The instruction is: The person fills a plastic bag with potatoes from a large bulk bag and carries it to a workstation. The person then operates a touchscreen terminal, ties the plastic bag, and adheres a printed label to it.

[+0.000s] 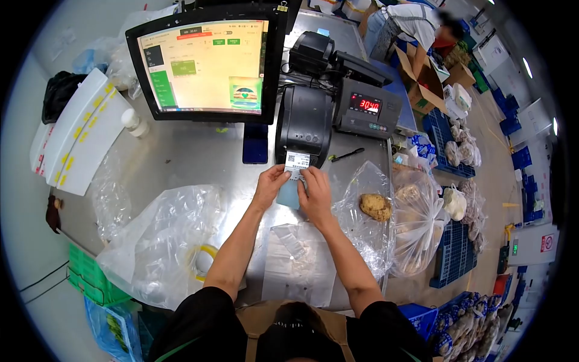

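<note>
A printed white label (297, 160) sticks out of the front of a black label printer (303, 117). My left hand (269, 186) pinches the label's lower left edge. On its right side my right hand (316, 194) grips it with bent fingers. Pale blue backing paper (288, 196) hangs below the label, between both hands. Right of my right hand, a large brown potato (375, 207) lies on clear plastic. A flat clear bag (298, 265) rests on the metal table between my forearms.
A monitor (205, 66) stands behind, with a phone (255, 145) below it. A scale display (366, 104) and a black pen (348, 154) are right of the printer. Plastic bags (163, 241) and a tape roll (205, 260) lie left. Another person (407, 27) bends over a cardboard box (421, 78).
</note>
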The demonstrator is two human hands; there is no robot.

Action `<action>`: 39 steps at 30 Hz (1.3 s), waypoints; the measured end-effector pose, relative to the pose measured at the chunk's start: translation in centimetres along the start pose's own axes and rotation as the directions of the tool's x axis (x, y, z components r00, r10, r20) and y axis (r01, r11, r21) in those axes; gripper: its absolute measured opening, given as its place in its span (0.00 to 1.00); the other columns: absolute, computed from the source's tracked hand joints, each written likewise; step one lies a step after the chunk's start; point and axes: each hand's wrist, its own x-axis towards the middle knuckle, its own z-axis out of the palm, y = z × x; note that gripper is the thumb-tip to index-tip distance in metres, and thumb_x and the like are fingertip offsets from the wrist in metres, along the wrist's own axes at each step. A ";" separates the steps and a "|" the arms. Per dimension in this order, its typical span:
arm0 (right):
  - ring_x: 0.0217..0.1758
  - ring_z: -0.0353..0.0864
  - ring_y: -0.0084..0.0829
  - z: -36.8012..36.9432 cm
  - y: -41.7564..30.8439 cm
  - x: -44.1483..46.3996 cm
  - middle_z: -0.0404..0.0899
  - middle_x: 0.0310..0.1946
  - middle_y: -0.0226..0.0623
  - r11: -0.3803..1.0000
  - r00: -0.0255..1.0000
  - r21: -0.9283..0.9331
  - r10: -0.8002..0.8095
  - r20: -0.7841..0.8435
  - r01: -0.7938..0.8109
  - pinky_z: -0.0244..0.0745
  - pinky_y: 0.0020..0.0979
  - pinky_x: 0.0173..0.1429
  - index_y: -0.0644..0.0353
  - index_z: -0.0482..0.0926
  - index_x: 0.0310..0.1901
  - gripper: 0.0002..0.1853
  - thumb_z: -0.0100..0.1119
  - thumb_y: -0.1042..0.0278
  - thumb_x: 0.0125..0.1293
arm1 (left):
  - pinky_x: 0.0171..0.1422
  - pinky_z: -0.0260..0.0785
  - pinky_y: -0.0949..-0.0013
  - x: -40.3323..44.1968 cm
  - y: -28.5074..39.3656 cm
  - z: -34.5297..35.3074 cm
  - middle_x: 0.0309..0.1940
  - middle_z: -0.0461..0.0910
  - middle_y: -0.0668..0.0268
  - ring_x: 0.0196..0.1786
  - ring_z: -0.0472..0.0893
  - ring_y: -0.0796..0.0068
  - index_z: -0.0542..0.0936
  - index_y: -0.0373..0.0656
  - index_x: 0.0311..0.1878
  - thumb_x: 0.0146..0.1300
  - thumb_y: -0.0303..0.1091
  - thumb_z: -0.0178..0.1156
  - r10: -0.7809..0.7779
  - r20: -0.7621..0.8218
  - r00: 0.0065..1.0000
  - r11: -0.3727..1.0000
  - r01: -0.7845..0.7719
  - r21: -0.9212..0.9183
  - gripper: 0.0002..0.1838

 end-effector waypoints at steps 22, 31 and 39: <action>0.32 0.75 0.33 1.4 3.1 4.6 0.77 0.28 0.37 0.950 0.925 0.144 0.305 -0.228 -0.277 0.68 0.33 0.39 0.66 0.77 0.32 0.05 0.58 0.75 0.55 | 0.49 0.73 0.75 0.1 -0.8 -0.2 0.42 0.82 0.62 0.42 0.80 0.78 0.76 0.32 0.53 0.63 0.22 0.56 -0.103 -0.036 0.994 0.994 0.105 0.042 0.15; 0.34 0.74 0.20 -5.7 3.4 -3.8 0.77 0.30 0.31 0.555 0.636 0.591 0.766 -0.089 -0.585 0.70 0.22 0.41 0.72 0.78 0.38 0.10 0.58 0.72 0.62 | 0.45 0.70 0.77 0.2 -0.5 0.5 0.39 0.81 0.65 0.39 0.77 0.82 0.78 0.32 0.49 0.67 0.35 0.57 -0.110 -0.110 0.988 0.977 0.128 0.170 0.15; 0.31 0.74 0.20 -10.2 -1.1 -13.4 0.78 0.29 0.30 0.389 0.464 0.595 0.885 -0.029 -0.704 0.71 0.24 0.39 0.69 0.79 0.36 0.06 0.59 0.74 0.61 | 0.35 0.67 0.72 0.5 0.7 1.5 0.25 0.81 0.65 0.28 0.77 0.78 0.82 0.36 0.37 0.64 0.37 0.58 0.163 -0.228 0.960 0.840 -0.014 0.542 0.13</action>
